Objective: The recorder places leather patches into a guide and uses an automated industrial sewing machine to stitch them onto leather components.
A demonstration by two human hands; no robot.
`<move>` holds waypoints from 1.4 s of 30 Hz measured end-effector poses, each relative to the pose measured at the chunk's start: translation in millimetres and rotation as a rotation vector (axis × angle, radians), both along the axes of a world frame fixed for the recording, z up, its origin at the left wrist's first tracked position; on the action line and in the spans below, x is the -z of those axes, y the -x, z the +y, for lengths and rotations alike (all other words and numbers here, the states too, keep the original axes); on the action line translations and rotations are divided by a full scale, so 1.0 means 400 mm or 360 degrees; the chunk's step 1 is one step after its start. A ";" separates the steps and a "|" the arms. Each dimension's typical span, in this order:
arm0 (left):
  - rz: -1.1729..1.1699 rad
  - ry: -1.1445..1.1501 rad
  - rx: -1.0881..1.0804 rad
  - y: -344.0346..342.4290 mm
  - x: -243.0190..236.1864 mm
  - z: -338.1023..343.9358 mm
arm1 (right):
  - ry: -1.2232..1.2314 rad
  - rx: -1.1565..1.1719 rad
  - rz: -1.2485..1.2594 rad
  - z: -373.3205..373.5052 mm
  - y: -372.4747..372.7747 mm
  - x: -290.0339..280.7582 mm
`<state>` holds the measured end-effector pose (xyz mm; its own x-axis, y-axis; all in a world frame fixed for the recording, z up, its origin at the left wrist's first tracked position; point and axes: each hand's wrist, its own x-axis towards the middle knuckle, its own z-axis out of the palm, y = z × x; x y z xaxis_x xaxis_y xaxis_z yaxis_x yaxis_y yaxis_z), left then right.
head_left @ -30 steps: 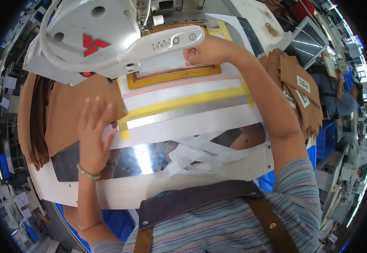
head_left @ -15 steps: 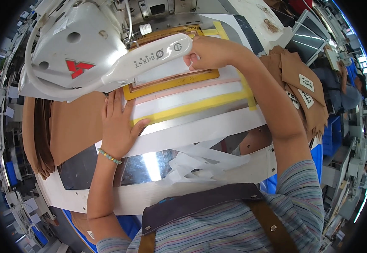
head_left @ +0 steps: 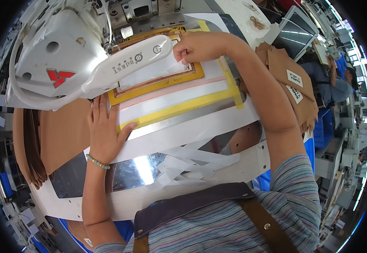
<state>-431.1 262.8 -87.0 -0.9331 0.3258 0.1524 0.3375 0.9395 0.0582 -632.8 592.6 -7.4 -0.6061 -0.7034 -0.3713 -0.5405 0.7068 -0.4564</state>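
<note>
My left hand [head_left: 106,134] lies flat with fingers spread on the lower left corner of a white sheet template edged with yellow tape [head_left: 179,108]. A beaded bracelet is on that wrist. My right hand [head_left: 202,47] is closed, its fingers curled and pinched at the right end of a yellow rectangular frame [head_left: 158,86] lying on the template. Whitish, see-through material shows by those fingertips, but I cannot make out what they grip. A white wand-like lamp [head_left: 128,63] on the sewing machine head [head_left: 61,50] covers part of the frame.
Loose white strips [head_left: 196,164] lie on the shiny metal plate [head_left: 126,173] nearer me. Brown pieces [head_left: 65,130] are draped at left; a stack of brown labelled pieces [head_left: 287,80] sits at right. A dark panel [head_left: 297,33] stands at the back right. Another person [head_left: 337,84] works beyond.
The whole view has shifted slightly, so everything appears a little further left. My left hand keeps its place on the template; my right hand stays closed at the frame's right end.
</note>
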 end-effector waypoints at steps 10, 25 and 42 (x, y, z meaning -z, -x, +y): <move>0.0024 -0.0061 -0.0014 -0.002 0.003 0.002 | 0.0158 0.0112 0.0074 -0.016 -0.016 0.014; 0.0015 -0.0080 -0.0026 -0.004 0.003 -0.001 | -0.0771 -0.0097 0.0292 -0.094 0.004 0.013; 0.0029 -0.0061 -0.0021 0.001 0.001 0.006 | -0.0428 -0.0111 0.0154 -0.071 -0.004 -0.004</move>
<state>-431.6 265.1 -87.4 -0.9341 0.3073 0.1816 0.3267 0.9410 0.0882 -631.2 564.2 -5.9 -0.6017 -0.6287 -0.4927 -0.6238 0.7551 -0.2017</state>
